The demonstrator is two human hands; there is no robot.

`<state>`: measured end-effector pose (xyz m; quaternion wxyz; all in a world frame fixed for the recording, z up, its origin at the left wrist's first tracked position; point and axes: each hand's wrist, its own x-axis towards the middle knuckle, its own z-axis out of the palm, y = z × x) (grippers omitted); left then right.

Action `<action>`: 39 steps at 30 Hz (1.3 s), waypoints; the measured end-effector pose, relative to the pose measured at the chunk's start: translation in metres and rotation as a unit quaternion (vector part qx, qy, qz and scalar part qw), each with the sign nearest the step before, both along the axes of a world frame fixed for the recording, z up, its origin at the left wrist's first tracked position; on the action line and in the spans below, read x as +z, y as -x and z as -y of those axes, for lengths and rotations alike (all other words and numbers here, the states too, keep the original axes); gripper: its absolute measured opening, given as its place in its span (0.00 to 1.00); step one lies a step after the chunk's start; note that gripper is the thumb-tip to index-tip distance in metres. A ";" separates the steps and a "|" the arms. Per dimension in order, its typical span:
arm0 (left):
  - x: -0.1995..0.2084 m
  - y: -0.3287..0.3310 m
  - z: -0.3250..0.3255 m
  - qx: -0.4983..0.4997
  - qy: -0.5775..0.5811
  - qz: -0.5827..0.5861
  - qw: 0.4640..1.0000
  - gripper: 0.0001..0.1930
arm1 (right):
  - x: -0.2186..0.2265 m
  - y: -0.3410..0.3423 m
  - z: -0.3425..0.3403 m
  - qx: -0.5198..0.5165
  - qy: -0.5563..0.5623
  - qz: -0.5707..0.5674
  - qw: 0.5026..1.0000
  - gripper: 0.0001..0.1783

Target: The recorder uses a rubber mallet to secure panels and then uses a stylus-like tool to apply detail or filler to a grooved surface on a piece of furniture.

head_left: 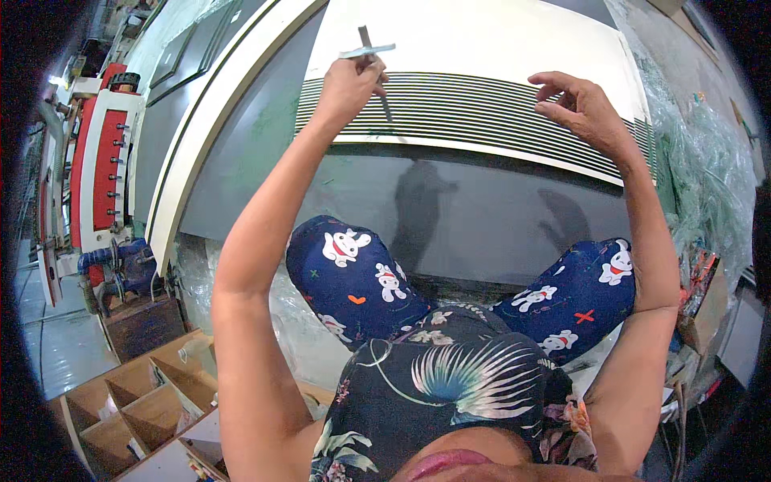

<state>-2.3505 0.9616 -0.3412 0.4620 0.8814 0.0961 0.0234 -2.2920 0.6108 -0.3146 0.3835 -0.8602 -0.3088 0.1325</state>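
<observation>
A large white panel (474,36) with a band of dark parallel grooves (482,112) lies in front of me on a grey board (345,185). Above the grooves' left part, my left hand (351,90) is closed around a thin grey cross-shaped tool (368,50). A narrow strip of it points down toward the grooves, and a pale crosspiece sits above my fingers; its exact kind cannot be made out. Over the right part of the grooves hovers my right hand (572,103), its fingers loosely bent and apart, with nothing visible in them.
At far left stands a red and white machine (104,169) with a row of small knobs. A wooden compartment box (136,394) is at lower left. Crumpled clear plastic sheeting (699,153) lies along the right side. A curved-looking cream edge (201,120) borders the board.
</observation>
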 end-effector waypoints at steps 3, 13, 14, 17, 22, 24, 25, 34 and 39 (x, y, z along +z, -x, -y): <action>-0.015 0.013 -0.009 -0.004 -0.023 -0.016 1.000 0.10 | -0.003 0.000 -0.001 0.003 0.010 -0.006 1.000 0.21; -0.018 0.050 -0.006 0.024 0.166 0.070 0.983 0.09 | -0.007 -0.004 -0.003 0.005 0.042 -0.018 0.999 0.20; -0.019 0.051 -0.005 0.032 0.188 0.074 0.979 0.09 | -0.010 -0.004 -0.003 0.004 0.025 -0.028 0.999 0.20; -0.025 0.050 -0.008 0.044 0.216 0.087 0.971 0.08 | -0.016 -0.006 -0.002 0.015 0.000 -0.027 1.000 0.20; -0.033 0.048 -0.013 0.074 0.229 0.082 0.967 0.08 | -0.010 -0.006 -0.005 -0.003 0.053 -0.051 0.997 0.20; -0.037 0.049 -0.015 0.079 0.247 0.081 0.962 0.09 | -0.016 -0.008 -0.002 0.002 0.033 -0.039 0.999 0.20; -0.039 0.049 -0.016 0.080 0.248 0.081 0.962 0.09 | -0.018 -0.008 -0.001 -0.001 0.029 -0.039 0.999 0.21; -0.043 0.051 -0.026 0.103 0.262 0.061 0.958 0.08 | -0.023 -0.013 0.001 0.013 0.035 -0.023 0.999 0.21; -0.045 0.053 -0.031 0.113 0.293 0.058 0.948 0.08 | -0.019 -0.013 -0.001 0.008 0.048 -0.052 0.997 0.20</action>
